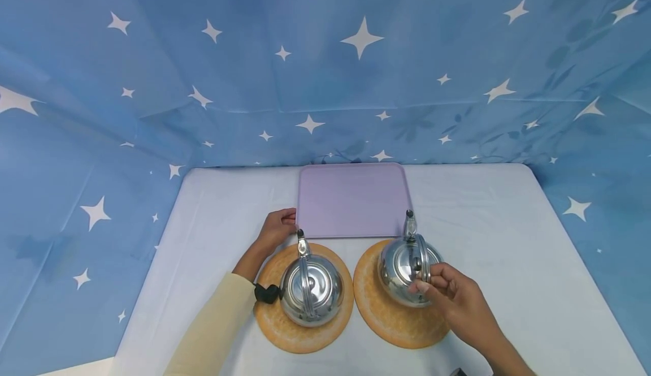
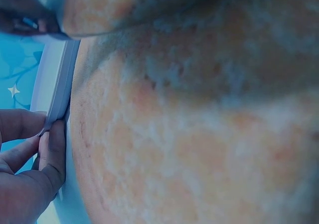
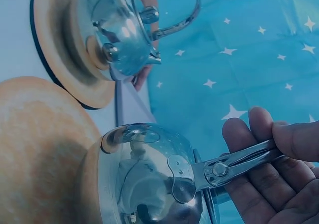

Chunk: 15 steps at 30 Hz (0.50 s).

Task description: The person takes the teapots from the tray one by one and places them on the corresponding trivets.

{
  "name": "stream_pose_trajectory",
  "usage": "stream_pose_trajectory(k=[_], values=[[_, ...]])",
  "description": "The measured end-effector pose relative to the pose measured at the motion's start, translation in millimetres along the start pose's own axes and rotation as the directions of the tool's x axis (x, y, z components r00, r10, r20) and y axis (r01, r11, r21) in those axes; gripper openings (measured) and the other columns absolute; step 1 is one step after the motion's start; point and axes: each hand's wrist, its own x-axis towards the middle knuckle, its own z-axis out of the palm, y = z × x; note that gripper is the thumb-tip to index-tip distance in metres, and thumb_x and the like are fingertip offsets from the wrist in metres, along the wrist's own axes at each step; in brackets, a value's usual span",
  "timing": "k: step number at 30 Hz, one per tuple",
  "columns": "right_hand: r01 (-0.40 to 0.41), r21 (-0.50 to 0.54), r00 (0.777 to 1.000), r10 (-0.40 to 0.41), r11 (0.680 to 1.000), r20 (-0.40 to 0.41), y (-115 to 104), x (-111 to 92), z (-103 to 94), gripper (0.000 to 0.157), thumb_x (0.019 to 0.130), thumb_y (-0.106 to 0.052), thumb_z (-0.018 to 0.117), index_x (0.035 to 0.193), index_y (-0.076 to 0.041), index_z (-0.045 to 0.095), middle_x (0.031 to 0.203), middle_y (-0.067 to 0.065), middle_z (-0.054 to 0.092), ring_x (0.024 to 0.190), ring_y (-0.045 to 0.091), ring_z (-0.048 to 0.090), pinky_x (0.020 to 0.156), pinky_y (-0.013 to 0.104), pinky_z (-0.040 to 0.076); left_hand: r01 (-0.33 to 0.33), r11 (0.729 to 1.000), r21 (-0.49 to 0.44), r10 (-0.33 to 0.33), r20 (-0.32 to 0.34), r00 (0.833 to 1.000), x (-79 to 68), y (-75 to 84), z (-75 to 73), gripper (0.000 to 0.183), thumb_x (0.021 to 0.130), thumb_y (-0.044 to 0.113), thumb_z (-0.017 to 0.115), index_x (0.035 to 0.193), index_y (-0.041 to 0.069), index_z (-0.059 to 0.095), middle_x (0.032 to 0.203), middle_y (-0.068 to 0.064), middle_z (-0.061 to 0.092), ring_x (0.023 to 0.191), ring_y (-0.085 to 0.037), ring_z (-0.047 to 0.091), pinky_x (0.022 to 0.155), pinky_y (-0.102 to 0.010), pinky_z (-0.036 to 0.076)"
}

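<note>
My right hand [image 1: 460, 302] grips the handle of a shiny metal kettle [image 3: 149, 179], thumb on one side and fingers on the other. In the head view that kettle overlaps the upper right of a round orange-slice mat [image 1: 402, 331], spout pointing away from me. A second, matching kettle [image 1: 320, 288] sits on the left round mat [image 1: 300, 342], its handle upright. Beyond both is a lilac tray [image 1: 353, 201]. Near its front left corner, my left hand [image 1: 277, 229] pinches the rim between thumb and fingers, as the left wrist view shows.
A white-covered table [image 1: 488, 206] with rounded back corners carries everything. Blue cloth with white stars [image 1: 361, 82] rises behind and at the sides. My left forearm, with a dark wrist strap [image 1: 267, 293], passes close beside the left kettle.
</note>
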Motion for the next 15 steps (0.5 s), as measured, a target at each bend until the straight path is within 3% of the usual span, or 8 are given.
stream_pose_trajectory(k=[10,15], values=[[0.033,-0.002,0.999,-0.033,0.999,0.038,12.2,-11.1,5.4,0.009,0.091,0.002,0.063,0.099,0.003,0.058,0.089,0.009,0.073,0.089,0.013,0.069,0.08,0.019,0.053,-0.015,1.0,-0.002,0.015,0.003,1.0,-0.3,-1.1,0.3,0.051,0.082,-0.009,0.064,0.132,-0.009,0.053,0.114,-0.018,0.06,0.101,-0.026,0.059,0.082,-0.027,0.051],[0.011,0.006,0.999,-0.011,1.0,0.046,14.6,-15.2,6.3,0.009,0.092,0.001,0.063,0.099,0.003,0.057,0.09,0.009,0.073,0.089,0.015,0.069,0.079,0.022,0.054,-0.011,1.0,-0.008,0.011,0.001,1.0,0.1,-1.1,0.2,0.051,0.082,-0.009,0.064,0.132,-0.008,0.053,0.114,-0.018,0.06,0.102,-0.026,0.058,0.082,-0.027,0.051]])
